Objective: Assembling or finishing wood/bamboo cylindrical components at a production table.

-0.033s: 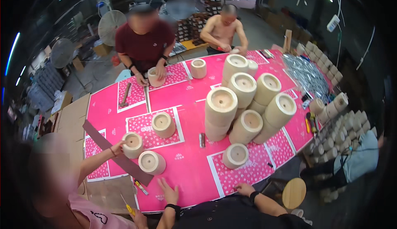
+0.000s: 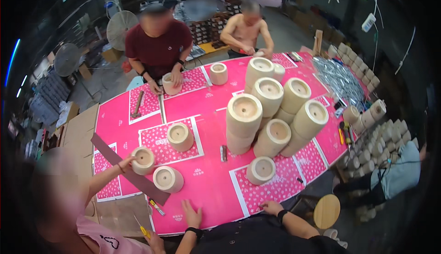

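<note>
Hands: I see my left hand flat, fingers spread, empty; right hand resting, grip unclear.
Wooden pots: one just beyond right hand; stack farther, count obscured.

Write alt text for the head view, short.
The wearer's left hand and right hand rest flat on the near edge of a pink patterned table, nearest a lone pale cylinder. Behind it rises a leaning stack of cylinders. Three other people work cylinders around the table.

top: black | left wrist: black band | right wrist: black band
</note>
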The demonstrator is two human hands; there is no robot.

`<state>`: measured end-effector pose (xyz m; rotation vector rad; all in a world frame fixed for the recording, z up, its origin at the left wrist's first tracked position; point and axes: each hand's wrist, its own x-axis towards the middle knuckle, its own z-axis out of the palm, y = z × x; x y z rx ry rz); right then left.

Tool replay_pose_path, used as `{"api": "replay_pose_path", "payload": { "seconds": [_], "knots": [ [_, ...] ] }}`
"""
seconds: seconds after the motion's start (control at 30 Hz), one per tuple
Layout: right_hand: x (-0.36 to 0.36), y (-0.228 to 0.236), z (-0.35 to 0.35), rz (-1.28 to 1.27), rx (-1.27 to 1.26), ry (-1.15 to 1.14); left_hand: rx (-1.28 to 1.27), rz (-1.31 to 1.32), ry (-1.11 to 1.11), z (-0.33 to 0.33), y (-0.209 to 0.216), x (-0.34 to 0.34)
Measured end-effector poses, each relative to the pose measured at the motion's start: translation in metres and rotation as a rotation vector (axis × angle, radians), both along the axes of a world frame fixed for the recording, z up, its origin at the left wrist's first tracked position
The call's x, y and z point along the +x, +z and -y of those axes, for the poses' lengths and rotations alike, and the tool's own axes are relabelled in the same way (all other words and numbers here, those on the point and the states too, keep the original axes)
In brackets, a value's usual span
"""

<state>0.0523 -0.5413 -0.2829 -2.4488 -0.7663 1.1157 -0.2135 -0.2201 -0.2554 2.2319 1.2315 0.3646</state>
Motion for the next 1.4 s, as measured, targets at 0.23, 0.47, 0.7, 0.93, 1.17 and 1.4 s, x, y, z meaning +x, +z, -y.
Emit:
{"api": "replay_pose_path", "payload": {
  "seconds": [0.23, 0.47, 0.7, 0.93, 1.17, 1.4],
  "knots": [
    [-0.022, 0.029, -0.005, 0.117, -0.054, -0.094, -0.212, 0.003, -0.338, 0.007, 0.022, 0.008],
    [-0.048, 0.039, 0.021, 0.13, 0.024, -0.268, -0.154, 0.022, -0.192, -0.019, 0.02, 0.003],
    [0.037, 0.014, 0.1, -0.175, 0.884, -1.48, -0.053, 0.026, -0.108, -0.034, 0.026, 0.027],
    [0.095, 0.132, 0.047, -0.515, 1.162, -1.121, 0.029, 0.068, -0.153, -0.013, 0.058, 0.118],
    [0.077, 0.176, 0.031, 0.048, 0.543, 0.064, -0.146, 0.158, -0.391, 0.056, 0.1, 0.252],
    [0.118, 0.143, 0.06, 0.098, 0.396, -0.089, -0.119, -0.044, -0.496, 0.072, 0.094, 0.308]
  ]
}}
